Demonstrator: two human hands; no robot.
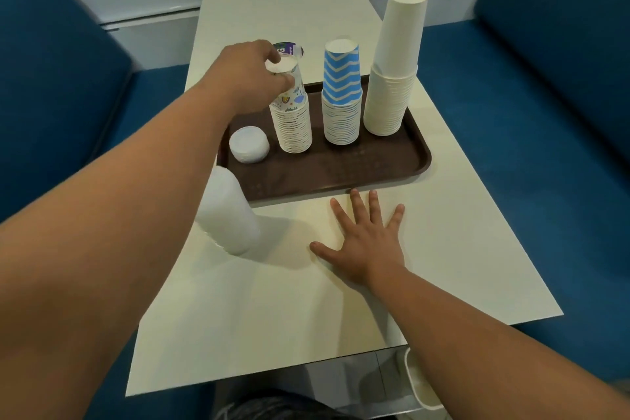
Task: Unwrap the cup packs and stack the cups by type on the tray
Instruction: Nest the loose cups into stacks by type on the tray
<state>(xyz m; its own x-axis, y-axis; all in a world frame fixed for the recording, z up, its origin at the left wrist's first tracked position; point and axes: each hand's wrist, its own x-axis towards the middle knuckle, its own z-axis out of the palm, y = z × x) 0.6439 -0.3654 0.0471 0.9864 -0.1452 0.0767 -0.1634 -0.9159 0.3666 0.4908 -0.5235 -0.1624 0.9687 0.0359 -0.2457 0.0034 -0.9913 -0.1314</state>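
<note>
Surface: cream table (341, 300) running up the frame centre, blue bench seats (51, 85) at both sides, pale wall panels above.
Left hand (252, 75): fingers curled round the top of the printed cup stack (292, 116), upper centre-left.
White cup stack (228, 215): off the tray, lower left, blurred.
Tray (341, 170): brown, centre; left to right a low white stack (249, 144), printed, blue zigzag stack (342, 92), plain cream stack (395, 61).
Axis: tray stacks upright, bases up.
Right hand (366, 239): flat on the table, fingers spread, grasping nothing.
</note>
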